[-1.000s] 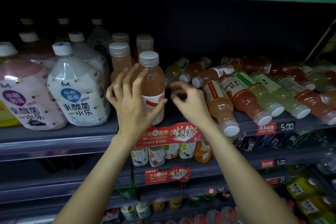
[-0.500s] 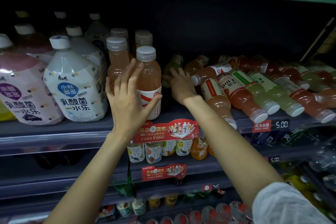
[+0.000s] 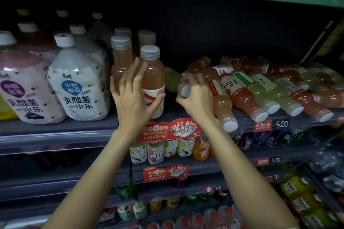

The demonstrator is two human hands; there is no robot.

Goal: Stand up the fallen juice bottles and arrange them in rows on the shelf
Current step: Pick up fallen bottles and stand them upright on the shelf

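An upright pink juice bottle [image 3: 154, 72] stands at the front of the shelf [image 3: 93, 124], and my left hand [image 3: 134, 95] is wrapped around its left side. Three more pink bottles [image 3: 121, 55] stand behind it. Just to the right, my right hand [image 3: 197, 98] grips the white cap end of a fallen pale green juice bottle [image 3: 172, 80]. Several pink, red and green bottles [image 3: 260, 89] lie on their sides further right, caps towards me. One fallen pink bottle [image 3: 223, 108] overhangs the shelf edge by my right wrist.
Large white and pink yoghurt-drink bottles [image 3: 78, 83] fill the shelf's left part. A red promo tag [image 3: 167, 130] and a 5.00 price tag [image 3: 271, 124] hang on the front edge. Lower shelves hold tea and other drinks [image 3: 163, 150].
My right hand reached back among the fallen bottles, closed on the green bottle's cap and drew it forward. My left hand stayed on the upright pink bottle.
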